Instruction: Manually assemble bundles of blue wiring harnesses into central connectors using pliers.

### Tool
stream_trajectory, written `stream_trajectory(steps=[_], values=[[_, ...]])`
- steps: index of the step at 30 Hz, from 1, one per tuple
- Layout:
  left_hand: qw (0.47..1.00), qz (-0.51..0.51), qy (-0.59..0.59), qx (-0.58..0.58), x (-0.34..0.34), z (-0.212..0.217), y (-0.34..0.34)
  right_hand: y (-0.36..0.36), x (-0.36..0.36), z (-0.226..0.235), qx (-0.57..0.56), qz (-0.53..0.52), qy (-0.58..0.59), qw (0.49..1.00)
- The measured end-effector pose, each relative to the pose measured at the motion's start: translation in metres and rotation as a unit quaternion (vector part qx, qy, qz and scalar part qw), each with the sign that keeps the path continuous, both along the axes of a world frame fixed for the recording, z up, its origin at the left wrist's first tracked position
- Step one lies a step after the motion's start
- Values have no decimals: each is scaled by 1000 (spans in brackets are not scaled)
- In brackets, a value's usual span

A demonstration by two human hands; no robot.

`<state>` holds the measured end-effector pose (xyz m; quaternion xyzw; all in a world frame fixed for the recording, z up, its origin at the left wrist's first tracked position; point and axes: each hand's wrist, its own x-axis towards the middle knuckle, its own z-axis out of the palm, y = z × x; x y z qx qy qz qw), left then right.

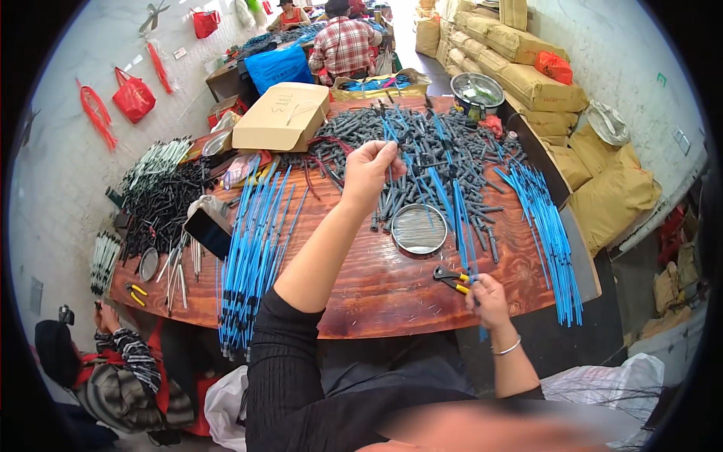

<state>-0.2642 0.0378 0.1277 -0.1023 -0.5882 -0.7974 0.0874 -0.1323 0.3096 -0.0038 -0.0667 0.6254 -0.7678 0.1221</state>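
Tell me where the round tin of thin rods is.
In the head view, the round tin sits on the table, right of centre, beside the grey pieces, just beyond the pliers by the right hand.

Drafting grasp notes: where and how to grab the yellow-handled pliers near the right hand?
Likely by the yellow handles, coming from the person's right: the pliers lie on the table, dark head pointing left, handle ends toward the right hand.

a ribbed black sleeve (286, 354) ends near the left elbow; a slim silver bangle (508, 346) circles the right wrist; dark trousers (399, 369) below.
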Motion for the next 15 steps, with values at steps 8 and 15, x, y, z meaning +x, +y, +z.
stream_trajectory(steps=[8,15], values=[[955,-114,29,273,58,-1,-28,-53,40,-25,-53,-11,40,998],[938,-157,68,301,89,20,-37,-81,62,-10,-102,19,33,994]])
